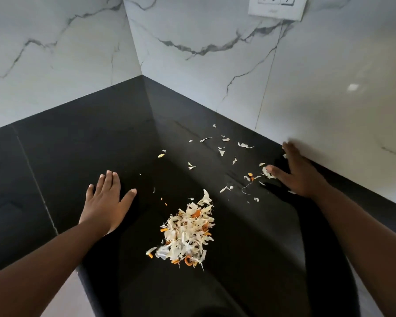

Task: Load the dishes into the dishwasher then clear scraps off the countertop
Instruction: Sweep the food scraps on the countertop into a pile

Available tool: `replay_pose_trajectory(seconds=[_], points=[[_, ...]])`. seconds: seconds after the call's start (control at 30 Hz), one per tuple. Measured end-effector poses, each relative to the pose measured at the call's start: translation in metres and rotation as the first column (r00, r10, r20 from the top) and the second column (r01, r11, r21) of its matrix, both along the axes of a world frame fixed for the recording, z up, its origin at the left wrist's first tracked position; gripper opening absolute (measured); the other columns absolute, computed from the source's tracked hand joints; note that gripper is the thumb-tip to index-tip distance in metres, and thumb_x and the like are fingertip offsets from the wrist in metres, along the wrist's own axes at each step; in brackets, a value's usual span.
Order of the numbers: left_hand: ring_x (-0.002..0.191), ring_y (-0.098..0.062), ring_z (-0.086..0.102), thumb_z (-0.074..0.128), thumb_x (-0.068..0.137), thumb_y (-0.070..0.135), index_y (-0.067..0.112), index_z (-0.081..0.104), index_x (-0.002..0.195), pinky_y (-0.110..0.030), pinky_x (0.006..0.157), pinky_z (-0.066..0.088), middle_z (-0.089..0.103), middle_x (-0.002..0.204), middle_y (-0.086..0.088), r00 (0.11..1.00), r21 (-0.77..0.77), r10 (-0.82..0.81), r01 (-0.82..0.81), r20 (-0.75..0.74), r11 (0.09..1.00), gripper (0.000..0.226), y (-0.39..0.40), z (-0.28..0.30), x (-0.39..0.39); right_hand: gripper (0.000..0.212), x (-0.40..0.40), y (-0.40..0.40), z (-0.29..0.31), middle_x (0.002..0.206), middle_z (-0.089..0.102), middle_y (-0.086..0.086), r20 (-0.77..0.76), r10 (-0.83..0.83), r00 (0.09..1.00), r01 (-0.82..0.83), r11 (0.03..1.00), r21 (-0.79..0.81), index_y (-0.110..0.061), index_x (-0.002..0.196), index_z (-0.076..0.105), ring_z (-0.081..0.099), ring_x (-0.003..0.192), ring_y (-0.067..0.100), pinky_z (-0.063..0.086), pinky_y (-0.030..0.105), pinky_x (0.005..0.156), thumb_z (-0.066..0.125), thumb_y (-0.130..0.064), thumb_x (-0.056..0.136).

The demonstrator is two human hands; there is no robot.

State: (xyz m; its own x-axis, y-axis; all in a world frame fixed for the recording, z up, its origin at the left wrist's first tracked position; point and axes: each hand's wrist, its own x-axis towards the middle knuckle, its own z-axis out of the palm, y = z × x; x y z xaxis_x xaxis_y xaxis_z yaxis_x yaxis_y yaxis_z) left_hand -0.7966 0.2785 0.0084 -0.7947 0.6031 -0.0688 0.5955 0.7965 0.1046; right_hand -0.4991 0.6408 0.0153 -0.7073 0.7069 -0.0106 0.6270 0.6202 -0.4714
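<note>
A heap of pale vegetable peelings with orange bits, the scrap pile (188, 232), lies on the black countertop (78, 145) in front of me. Loose scraps (222, 152) are scattered beyond it toward the right wall. My left hand (105, 200) rests flat on the counter, fingers straight, left of the pile and apart from it. My right hand (295, 172) lies flat near the right wall, fingers stretched out, its thumb touching a few white scraps (266, 172). Neither hand holds anything.
White marble-patterned walls (192, 42) meet in a corner behind the counter. A white socket plate (277, 6) sits high on the right wall. The counter's front edge (80, 277) runs at lower left, with pale floor below.
</note>
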Motion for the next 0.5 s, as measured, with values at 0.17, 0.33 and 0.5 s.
replay_pose_trajectory(seconds=[0.17,0.33,0.5], points=[[0.148,-0.016,-0.01,0.022,0.098,0.055,0.009,0.001,0.154,-0.04,0.121,-0.002,-0.006,0.162,-0.005,1.0,0.008,0.003,-0.003,0.002,1.0,0.075,0.002,0.0,0.0,0.096,-0.042,0.014,0.0,0.162,0.011,0.001,0.035,0.063,0.997,-0.064,0.997,0.032,-0.016,0.155,0.014,0.011,0.148,0.016,0.01,0.032,0.119,0.041,-0.072,0.082],[0.148,-0.017,-0.01,0.021,0.097,0.058,0.01,0.0,0.154,-0.04,0.12,-0.001,-0.006,0.162,-0.006,1.0,-0.001,-0.002,0.002,0.001,1.0,0.077,0.0,-0.001,-0.002,0.078,-0.047,0.005,-0.002,0.159,0.022,0.005,-0.013,0.156,0.988,-0.156,0.988,0.0,-0.012,0.15,0.029,0.014,0.147,0.015,0.007,0.027,0.117,0.044,-0.058,0.089],[0.148,-0.018,-0.009,0.021,0.097,0.058,0.009,0.002,0.154,-0.041,0.12,0.0,-0.005,0.162,-0.006,1.0,0.005,-0.001,0.001,0.002,1.0,0.077,0.0,-0.001,-0.002,0.094,-0.051,-0.051,0.008,0.16,0.017,-0.002,0.019,0.372,0.928,-0.371,0.928,-0.006,-0.02,0.153,0.019,0.008,0.145,0.007,0.007,0.029,0.118,0.039,-0.077,0.081]])
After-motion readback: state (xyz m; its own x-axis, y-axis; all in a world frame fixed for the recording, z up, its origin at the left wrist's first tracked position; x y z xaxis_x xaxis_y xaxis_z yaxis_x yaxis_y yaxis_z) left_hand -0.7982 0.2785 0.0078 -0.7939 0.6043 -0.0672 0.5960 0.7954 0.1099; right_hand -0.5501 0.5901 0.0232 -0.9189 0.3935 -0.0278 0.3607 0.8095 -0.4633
